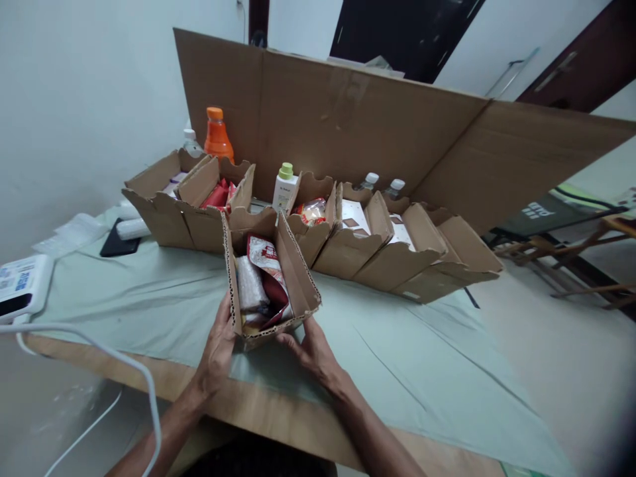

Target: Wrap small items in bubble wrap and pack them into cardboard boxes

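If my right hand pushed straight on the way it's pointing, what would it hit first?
The right hand would first meet the near right corner of the open cardboard box. Its fingers seem to be there already, though the box edge partly hides the contact.

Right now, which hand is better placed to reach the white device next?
Probably the left hand: it holds the open box on the side nearer the white device; the right hand is farther away.
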Available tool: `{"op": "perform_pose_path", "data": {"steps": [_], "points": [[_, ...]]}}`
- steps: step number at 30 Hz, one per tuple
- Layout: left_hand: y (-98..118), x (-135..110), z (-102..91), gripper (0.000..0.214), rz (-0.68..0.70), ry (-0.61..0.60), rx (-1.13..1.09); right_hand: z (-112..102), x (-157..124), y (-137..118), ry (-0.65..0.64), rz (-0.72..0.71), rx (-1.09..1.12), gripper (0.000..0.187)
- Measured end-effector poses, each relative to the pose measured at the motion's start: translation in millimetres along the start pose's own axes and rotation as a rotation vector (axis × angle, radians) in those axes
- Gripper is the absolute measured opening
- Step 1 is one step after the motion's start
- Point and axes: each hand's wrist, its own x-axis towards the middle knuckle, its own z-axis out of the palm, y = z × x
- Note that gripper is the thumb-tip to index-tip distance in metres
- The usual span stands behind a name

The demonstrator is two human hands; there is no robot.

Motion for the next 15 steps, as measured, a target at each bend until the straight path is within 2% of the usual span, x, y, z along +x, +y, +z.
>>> {"op": "perform_pose_path", "data": {"steps": [2,5,9,11,15], "points": [[3,2,-1.8,0.054,-0.002,-0.035,-0.025,-3,6,1,-0.008,0.009,0.005,0.061],[1,-6,-7.7,0.066,-0.011,-0.132,-0.078,-2,2,-3,0.003,0.021,0.013,0.058],[-7,-7,-12.1,0.086,-0.051,-0.224,-0.029,9,-5,-11,0.109,0.042,0.04,0.054],[-7,1,-12.3,0.082,-0.055,-0.211,0.03,15,-4,-12,0.156,0.035,0.04,0.053],[-2,24,-16.8,0.062,-0.039,-0.18,0.1,28,0,-9,0.214,-0.014,0.03,0.051]]}}
